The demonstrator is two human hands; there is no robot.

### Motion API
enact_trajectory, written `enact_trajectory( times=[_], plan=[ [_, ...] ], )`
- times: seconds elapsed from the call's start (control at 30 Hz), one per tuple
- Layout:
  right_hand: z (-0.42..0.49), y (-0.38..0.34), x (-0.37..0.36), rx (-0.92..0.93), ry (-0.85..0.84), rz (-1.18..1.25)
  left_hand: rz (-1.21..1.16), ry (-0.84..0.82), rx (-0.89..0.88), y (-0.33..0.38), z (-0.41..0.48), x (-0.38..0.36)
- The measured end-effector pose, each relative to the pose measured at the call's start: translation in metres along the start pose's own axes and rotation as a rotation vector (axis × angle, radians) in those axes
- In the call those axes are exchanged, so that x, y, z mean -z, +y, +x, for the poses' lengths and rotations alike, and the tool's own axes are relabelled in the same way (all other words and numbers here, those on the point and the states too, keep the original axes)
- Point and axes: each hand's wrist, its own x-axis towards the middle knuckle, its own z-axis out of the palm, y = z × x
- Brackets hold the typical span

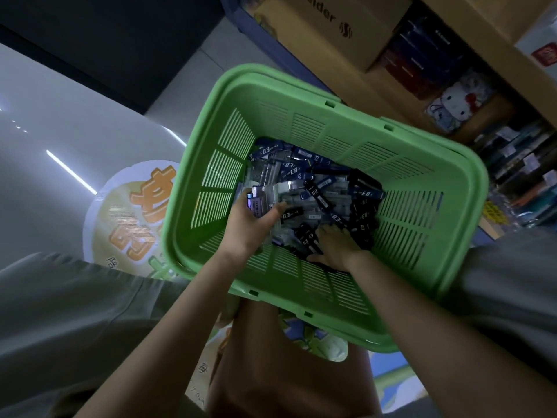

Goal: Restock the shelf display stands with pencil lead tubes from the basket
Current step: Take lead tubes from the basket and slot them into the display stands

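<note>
A green slotted basket [331,137] holds a loose pile of pencil lead tubes [319,191], blue-capped and black-capped, heaped across its floor. The left hand [248,227] reaches in beside the basket's left wall, its fingers [275,210] curled and clamped round a small bunch of clear tubes [261,203] at the pile's edge. The right hand [336,247] lies palm down on the pile by the basket's near wall. Its fingers are buried among black-capped tubes, so I cannot tell whether they grip any. A round floor sticker [132,206] lies left of the basket.
</note>
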Motion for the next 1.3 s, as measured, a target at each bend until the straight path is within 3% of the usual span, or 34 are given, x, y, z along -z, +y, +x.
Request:
enact_trajectory(
  times=[0.2, 0.37, 0.6, 0.87, 1.07, 1.3],
  plan=[
    [0.001, -0.001, -0.004, -0.014, 0.095, 0.167, -0.085, -0.029, 0.076, -0.004, -0.001, 0.004],
    [-0.007, -0.001, 0.004, -0.056, 0.19, 0.483, -0.189, 0.05, 0.111, -0.009, -0.006, 0.003],
    [-0.026, -0.024, 0.048, 0.059, 0.374, 0.937, -0.363, 0.171, 0.14, -0.01, -0.018, 0.003],
    [-0.101, -0.052, 0.099, 0.32, 0.42, 0.986, -0.493, 0.171, 0.014, 0.034, -0.047, -0.005],
    [-0.167, -0.049, 0.114, 0.386, 0.454, 0.795, -0.534, 0.072, -0.16, 0.076, -0.089, -0.017],
    [-0.242, -0.026, 0.136, 0.47, 0.459, 0.869, -0.623, -0.132, -0.255, 0.115, -0.134, -0.03]
  ],
)
